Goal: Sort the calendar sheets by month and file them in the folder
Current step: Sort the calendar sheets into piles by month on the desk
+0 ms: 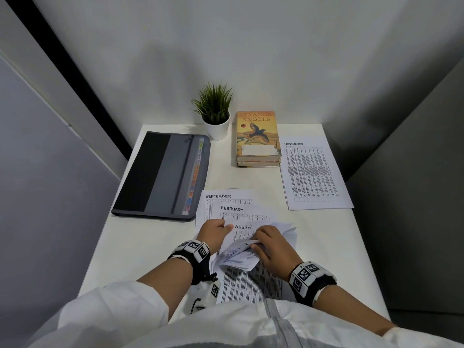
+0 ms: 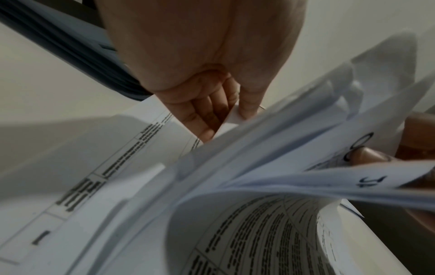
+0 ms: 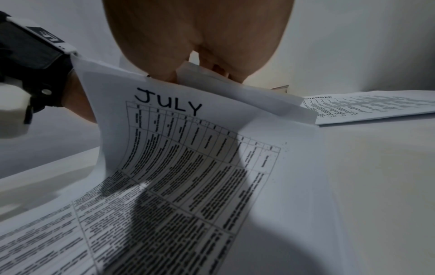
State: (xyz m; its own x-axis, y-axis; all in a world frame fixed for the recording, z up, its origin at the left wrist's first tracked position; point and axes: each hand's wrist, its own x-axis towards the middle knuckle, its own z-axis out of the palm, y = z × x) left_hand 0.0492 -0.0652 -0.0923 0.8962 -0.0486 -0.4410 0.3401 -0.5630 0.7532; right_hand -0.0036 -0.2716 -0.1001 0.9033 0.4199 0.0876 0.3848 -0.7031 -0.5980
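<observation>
A fanned pile of calendar sheets [image 1: 238,257] lies on the white desk [image 1: 150,247] in front of me. SEPTEMBER [image 1: 218,196], FEBRUARY [image 1: 232,209] and AUGUST [image 1: 243,226] headings show at its far end. My left hand [image 1: 216,231] pinches a sheet edge between thumb and fingers [image 2: 204,119] on the pile's left side. My right hand [image 1: 271,244] grips the top edges of several sheets and bends them up; the nearest of these is the JULY sheet [image 3: 188,148]. A NOVEMBER sheet [image 1: 313,172] lies apart at the right. The grey and black folder [image 1: 163,177] lies closed at the left.
A potted plant [image 1: 216,114] and two stacked books [image 1: 258,139] stand at the back of the desk, against the wall. Grey partition walls close in both sides. Bare desk shows between the folder and my left arm, and to the right of the pile.
</observation>
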